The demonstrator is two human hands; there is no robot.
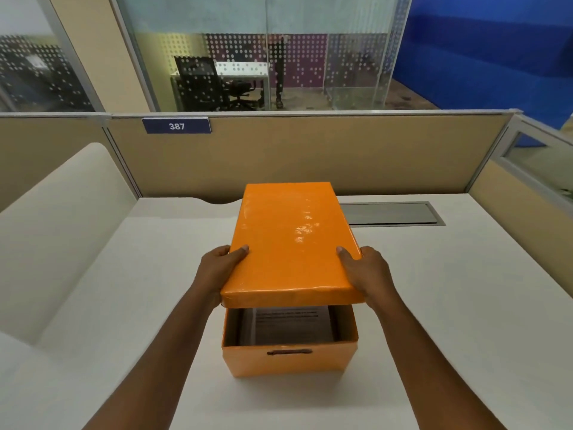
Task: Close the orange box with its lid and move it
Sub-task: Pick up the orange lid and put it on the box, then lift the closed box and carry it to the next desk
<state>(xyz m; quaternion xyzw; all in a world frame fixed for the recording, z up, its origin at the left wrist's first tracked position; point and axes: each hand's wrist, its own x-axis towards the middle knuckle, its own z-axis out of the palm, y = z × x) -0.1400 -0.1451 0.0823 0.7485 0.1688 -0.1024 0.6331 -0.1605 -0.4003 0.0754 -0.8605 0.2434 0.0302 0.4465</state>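
An orange box (290, 361) stands open on the white desk, its near wall showing a dark slot handle. Printed papers lie inside it. Above the box hangs the glossy orange lid (291, 243), held flat and apart from the box rim, covering most of the opening. My left hand (221, 268) grips the lid's left edge with the thumb on top. My right hand (364, 271) grips the right edge the same way.
The white desk (449, 305) has a grey cable tray cover (390, 214) at the back right. Beige partitions (310, 156) wall it at the back and right, with a "387" label (176, 126). A raised cream panel (62, 218) borders the left.
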